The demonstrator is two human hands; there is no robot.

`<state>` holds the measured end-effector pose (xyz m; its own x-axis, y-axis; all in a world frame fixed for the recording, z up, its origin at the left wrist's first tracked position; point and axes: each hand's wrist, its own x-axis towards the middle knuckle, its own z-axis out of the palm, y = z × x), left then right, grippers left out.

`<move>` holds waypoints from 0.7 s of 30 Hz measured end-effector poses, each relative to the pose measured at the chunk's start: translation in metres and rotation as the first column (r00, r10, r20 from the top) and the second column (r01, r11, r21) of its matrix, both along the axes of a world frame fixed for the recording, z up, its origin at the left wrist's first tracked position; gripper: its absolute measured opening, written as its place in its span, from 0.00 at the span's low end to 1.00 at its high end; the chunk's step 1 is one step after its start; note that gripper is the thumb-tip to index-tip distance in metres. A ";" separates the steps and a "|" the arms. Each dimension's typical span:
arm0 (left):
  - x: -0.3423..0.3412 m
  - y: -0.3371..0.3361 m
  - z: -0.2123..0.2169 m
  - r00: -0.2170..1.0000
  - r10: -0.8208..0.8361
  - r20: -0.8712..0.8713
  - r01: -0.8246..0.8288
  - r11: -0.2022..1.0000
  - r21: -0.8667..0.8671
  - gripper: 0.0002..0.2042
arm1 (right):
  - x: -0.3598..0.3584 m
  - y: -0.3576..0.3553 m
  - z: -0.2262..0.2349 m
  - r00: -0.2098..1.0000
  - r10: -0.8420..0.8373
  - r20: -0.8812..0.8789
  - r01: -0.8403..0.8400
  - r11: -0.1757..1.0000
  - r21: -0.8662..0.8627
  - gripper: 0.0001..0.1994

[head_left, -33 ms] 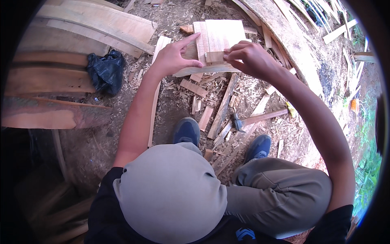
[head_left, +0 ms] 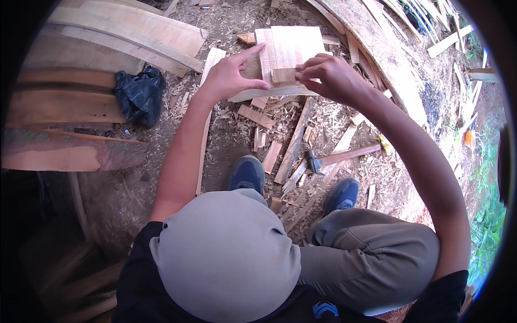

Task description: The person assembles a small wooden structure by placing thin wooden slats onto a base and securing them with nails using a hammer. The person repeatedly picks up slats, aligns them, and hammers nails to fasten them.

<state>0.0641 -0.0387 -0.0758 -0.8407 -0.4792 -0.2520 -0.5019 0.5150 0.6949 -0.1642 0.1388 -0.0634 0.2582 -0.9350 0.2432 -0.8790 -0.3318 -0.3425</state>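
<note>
Probably light and stiff: a small wooden block [head_left: 283, 76]

At the upper centre of the frame, my right hand [head_left: 330, 74] pinches the block by its right end, over the pale board [head_left: 299, 46]. My left hand [head_left: 227, 76] is spread wide, thumb and forefinger at the board's left edge; whether they press, I cannot tell. I judge the block dry, not slippery, hardly fragile; its two ends seem the best places to hold.

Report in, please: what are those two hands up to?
Left hand spread at left edge of pale boards. Right hand pinching small wood block. Hammer on ground, apart from both hands.
</note>
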 end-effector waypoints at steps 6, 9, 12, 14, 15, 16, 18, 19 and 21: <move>-0.001 0.001 -0.004 1.000 -0.007 -0.018 0.007 0.999 -0.036 0.53 | 0.001 0.000 0.000 0.999 -0.044 0.024 0.043 0.998 0.039 0.04; -0.002 0.005 0.000 0.999 -0.018 0.038 0.021 0.996 -0.089 0.55 | 0.002 0.000 0.002 0.999 -0.029 0.021 0.028 0.999 0.026 0.04; 0.002 0.006 -0.002 0.998 -0.059 0.032 0.063 0.988 -0.140 0.57 | 0.002 0.000 0.003 1.000 -0.014 0.018 0.013 0.999 0.030 0.05; 0.001 0.012 -0.002 0.999 -0.041 0.008 0.042 0.986 -0.164 0.57 | 0.002 -0.001 0.003 1.000 -0.009 0.015 0.008 0.999 0.031 0.05; 0.001 0.016 -0.002 0.999 -0.032 -0.004 0.031 0.984 -0.175 0.56 | 0.002 0.000 0.004 1.000 -0.018 0.014 0.018 0.999 0.038 0.05; 0.002 0.018 -0.007 0.999 -0.035 -0.036 0.025 0.970 -0.242 0.55 | 0.004 0.001 0.005 1.000 -0.027 0.013 0.026 0.999 0.043 0.05; 0.004 0.023 -0.018 0.994 -0.046 -0.100 0.006 0.929 -0.371 0.53 | 0.003 0.001 0.006 0.999 -0.033 0.016 0.032 0.999 0.032 0.04; 0.005 0.026 -0.019 0.993 -0.036 -0.109 -0.008 0.927 -0.376 0.51 | 0.003 0.001 0.004 0.999 -0.032 0.019 0.032 0.999 0.018 0.03; 0.007 0.032 -0.021 0.992 -0.017 -0.128 -0.034 0.923 -0.384 0.48 | 0.001 0.003 0.000 0.999 -0.028 0.022 0.028 1.000 0.003 0.03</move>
<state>0.0710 -0.0065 -0.0966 -0.8487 -0.5253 0.0615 -0.4285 0.7512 0.5021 -0.1636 0.1419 -0.0636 0.2265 -0.9424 0.2460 -0.8802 -0.3061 -0.3626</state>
